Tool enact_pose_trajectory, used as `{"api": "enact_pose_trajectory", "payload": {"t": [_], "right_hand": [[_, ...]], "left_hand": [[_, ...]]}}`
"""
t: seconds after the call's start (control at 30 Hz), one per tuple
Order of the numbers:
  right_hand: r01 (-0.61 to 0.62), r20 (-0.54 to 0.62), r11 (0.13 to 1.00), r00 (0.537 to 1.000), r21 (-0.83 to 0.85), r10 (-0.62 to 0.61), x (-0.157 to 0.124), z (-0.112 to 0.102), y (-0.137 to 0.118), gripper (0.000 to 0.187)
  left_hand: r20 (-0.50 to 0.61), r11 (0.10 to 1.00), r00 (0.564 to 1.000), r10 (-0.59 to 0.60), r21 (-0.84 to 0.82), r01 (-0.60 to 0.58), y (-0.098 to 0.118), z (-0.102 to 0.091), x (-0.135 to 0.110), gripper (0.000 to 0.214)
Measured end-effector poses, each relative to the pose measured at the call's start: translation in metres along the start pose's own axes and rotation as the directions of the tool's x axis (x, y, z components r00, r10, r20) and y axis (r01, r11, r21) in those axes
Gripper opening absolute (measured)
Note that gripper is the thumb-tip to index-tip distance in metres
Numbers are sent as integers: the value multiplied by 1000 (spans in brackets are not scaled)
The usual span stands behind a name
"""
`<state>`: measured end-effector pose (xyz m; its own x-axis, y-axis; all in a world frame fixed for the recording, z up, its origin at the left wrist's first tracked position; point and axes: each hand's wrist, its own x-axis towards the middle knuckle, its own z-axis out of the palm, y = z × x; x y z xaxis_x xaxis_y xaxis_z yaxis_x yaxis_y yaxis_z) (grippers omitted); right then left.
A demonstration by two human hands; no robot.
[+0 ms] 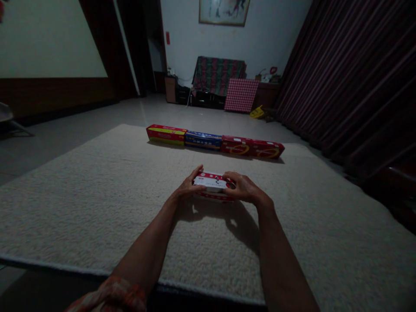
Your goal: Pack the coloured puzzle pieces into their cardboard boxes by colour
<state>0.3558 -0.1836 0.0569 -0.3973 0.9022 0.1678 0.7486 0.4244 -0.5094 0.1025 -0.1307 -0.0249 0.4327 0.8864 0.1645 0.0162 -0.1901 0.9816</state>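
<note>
A small red and white box with printed lettering is held between my two hands, low over the middle of the pale textured cover. My left hand grips its left end, thumb on the near side and fingers at the far edge. My right hand clasps the right end with its fingers curled over the top. Red shows beneath the white face; whether that is the same box or a second one, I cannot tell. Both hands cast shadows on the cover.
Beyond my hands, a row of boxes stands end to end: a red and yellow-green box, a blue box and dark red boxes. A cloth-draped cabinet is at the far wall. Dark curtains hang at right.
</note>
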Motion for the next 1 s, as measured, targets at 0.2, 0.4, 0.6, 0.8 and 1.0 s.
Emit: {"api": "enact_pose_trajectory", "payload": {"t": [0.2,0.4,0.6,0.8,1.0], "right_hand": [[28,-141,997,990,65,-18,1,9,12,38],[-1,-200,977,979,215,45,-7,22,33,54],[-90,-191,824,953,560,234,-21,42,54,73],[-94,-147,800,964,592,222,-18,47,56,75],[-123,-55,720,974,682,218,-21,49,54,93]], "left_hand": [[4,1000,1000,-9,7,9,-3,-1,0,113],[-32,993,999,-4,114,8,2,0,2,100],[-38,978,999,2,210,6,8,0,4,86],[132,876,991,32,474,-91,32,-14,15,86],[323,681,946,5,692,-240,62,2,38,73]]}}
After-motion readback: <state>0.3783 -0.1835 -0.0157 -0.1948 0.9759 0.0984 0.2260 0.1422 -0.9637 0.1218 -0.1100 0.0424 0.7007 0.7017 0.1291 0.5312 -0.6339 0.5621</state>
